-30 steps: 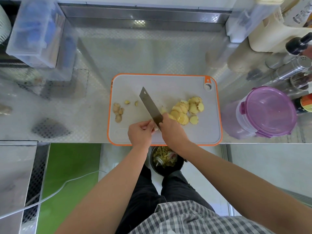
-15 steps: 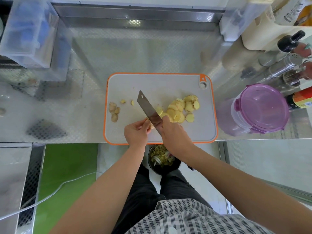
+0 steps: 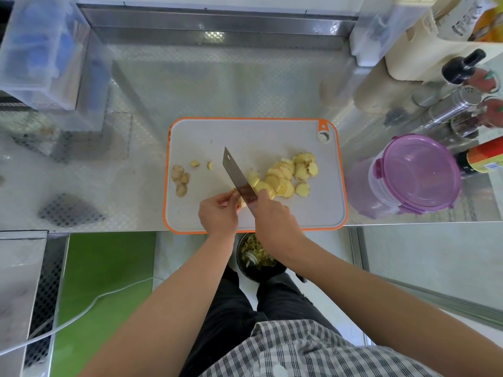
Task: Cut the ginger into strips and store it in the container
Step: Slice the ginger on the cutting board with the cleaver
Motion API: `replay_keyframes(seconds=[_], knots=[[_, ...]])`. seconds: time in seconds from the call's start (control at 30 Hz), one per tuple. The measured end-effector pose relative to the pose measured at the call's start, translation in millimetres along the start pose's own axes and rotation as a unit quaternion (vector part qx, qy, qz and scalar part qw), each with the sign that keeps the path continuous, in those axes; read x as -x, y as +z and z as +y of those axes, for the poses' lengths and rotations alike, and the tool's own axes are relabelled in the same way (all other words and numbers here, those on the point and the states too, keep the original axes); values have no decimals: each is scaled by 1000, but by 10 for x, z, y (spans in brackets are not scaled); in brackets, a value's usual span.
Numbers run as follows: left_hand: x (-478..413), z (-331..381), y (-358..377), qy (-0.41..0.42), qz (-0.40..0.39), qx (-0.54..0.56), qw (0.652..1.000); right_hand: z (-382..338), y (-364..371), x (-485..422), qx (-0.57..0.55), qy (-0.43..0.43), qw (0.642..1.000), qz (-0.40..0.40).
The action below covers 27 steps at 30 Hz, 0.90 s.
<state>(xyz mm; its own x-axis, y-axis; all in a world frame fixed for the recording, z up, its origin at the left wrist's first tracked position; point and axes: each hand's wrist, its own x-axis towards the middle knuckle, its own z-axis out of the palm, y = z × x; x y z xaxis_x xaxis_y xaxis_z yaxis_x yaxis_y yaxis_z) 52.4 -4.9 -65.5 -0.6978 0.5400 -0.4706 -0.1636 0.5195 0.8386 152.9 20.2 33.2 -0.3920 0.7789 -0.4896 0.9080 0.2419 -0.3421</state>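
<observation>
Low in the frame's centre, below the counter edge, a bowl (image 3: 258, 258) held scraps. Your left hand (image 3: 217, 214) pinched a ginger piece (image 3: 241, 203) at the near part of the board (image 3: 245, 137), fingers curled. Your right hand (image 3: 275, 217) gripped the knife (image 3: 236, 172), its blade just beside your left fingers and its tip pointing to the upper left. Slices (image 3: 285, 178) lay heaped right of the blade, trimmings (image 3: 180, 180) on the board's left. The lidded container (image 3: 419, 172) stood at the frame's right, beside the board.
</observation>
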Motion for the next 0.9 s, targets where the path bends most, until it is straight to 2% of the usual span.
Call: replay_keyframes(seconds=[0.33,0.5,0.77,0.9], knots=[[-53,-53,9,-12,-16,3,1000,-102,-31,-155,-29,-3,1000,-8],[5,42,1,7,-4,-18,1000,35,34,52,1,-7,1000,-6],[-33,-14,7,-10,-5,-21,1000,-142,-49,-264,-48,0,998,-28],[-16,28,19,8,8,-32,999,34,4,-49,-18,6,999,-33]])
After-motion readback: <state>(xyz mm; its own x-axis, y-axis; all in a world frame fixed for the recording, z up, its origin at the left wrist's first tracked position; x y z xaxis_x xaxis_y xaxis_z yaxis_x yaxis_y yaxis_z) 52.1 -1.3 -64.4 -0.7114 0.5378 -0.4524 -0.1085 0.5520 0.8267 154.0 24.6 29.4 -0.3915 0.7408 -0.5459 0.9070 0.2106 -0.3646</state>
